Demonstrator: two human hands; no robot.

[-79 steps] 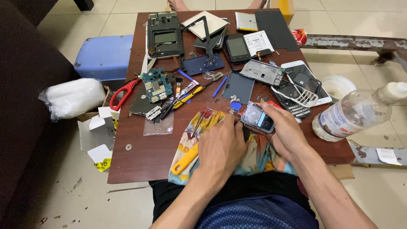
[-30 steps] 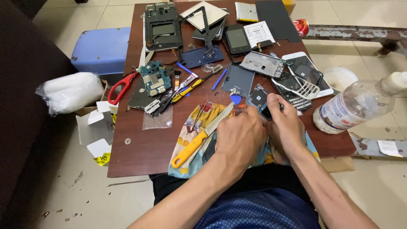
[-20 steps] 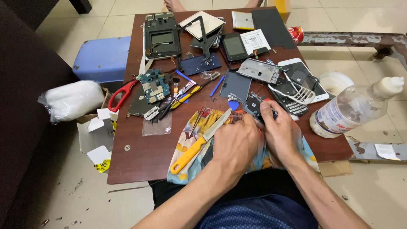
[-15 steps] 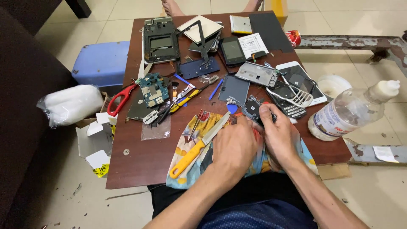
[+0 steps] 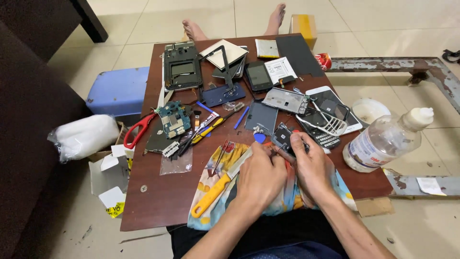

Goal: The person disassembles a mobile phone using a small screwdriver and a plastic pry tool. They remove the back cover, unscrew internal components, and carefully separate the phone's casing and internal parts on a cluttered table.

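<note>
Bare forearms w/ no sleeves, left hand (image 5: 258,177) & right hand (image 5: 314,168) ungloved (dark shorts below).

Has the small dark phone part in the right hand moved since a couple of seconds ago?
Yes. The right hand carried the small dark phone part leftward, toward the blue guitar-pick tool on the brown table.
</note>
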